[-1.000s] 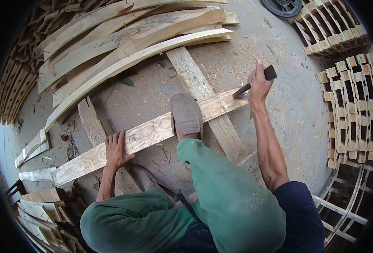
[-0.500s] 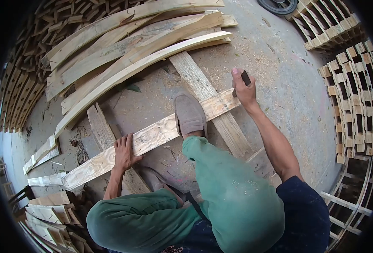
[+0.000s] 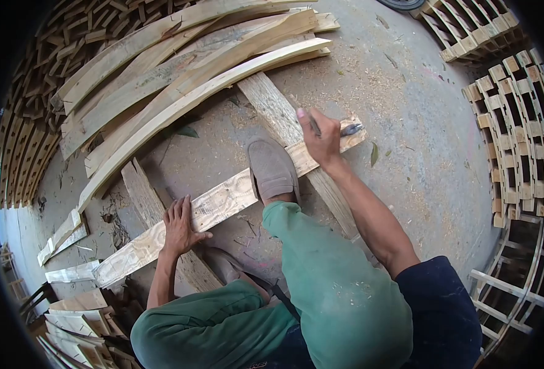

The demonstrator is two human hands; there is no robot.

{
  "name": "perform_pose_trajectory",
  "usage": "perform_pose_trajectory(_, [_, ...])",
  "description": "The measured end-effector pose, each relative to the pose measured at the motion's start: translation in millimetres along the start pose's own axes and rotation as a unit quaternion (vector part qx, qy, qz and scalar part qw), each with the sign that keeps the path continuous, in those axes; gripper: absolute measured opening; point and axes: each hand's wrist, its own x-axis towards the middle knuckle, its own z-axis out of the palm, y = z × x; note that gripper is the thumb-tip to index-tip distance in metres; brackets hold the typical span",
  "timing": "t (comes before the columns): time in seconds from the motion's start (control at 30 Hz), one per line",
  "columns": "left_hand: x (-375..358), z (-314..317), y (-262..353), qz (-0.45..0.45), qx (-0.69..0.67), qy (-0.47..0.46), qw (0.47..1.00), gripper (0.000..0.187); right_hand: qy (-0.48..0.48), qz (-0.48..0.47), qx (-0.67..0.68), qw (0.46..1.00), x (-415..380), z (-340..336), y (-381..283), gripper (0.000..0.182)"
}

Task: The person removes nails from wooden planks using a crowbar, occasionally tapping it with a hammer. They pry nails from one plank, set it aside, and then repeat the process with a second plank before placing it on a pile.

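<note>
A pale wooden plank (image 3: 224, 200) lies slantwise across two rough boards on the floor, and a grey shoe (image 3: 273, 167) of mine is planted on it. My left hand (image 3: 181, 229) rests flat over the plank left of the shoe, fingers stretched toward its far edge and thumb out past the near edge. Near the plank's right end, my right hand (image 3: 325, 138) is closed around a dark metal pry bar (image 3: 350, 129). Its forked tip points right, over the plank's end, while the shaft sticks up beside my thumb. Most of the bar is hidden in the fist.
Long planks with nails (image 3: 179, 86) are piled beyond, resting partly on a support board (image 3: 266, 98). Pallets (image 3: 518, 123) stand stacked at the right. Short wood pieces (image 3: 81, 326) lie at the lower left. Sawdust and leaves are scattered on the concrete floor (image 3: 419, 184).
My right hand has moved left and turned, so the bar's forked tip now shows over the plank's end. My left hand stays on the plank. The view has shifted slightly.
</note>
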Motion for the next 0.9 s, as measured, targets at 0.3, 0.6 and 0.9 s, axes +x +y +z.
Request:
perform_pose_trajectory(0.3, [60.0, -173.6, 54.2, 0.063, 0.098, -0.091, 0.989, 0.095, -0.020, -0.064, -0.053, 0.996, -13.3, 22.8, 3.5, 0.038])
perform_pose_trajectory(0.6, [164.9, -184.9, 119.9, 0.160, 0.083, -0.040, 0.983, 0.058, -0.175, -0.102, 0.212, 0.956, -16.9, -36.6, -62.1, 0.040])
perform_pose_trajectory(0.9, [179.1, -60.2, 176.6, 0.260, -0.268, -0.167, 0.912, 0.045, -0.187, -0.038, 0.613, 0.767, 18.6, -128.0, -101.8, 0.059])
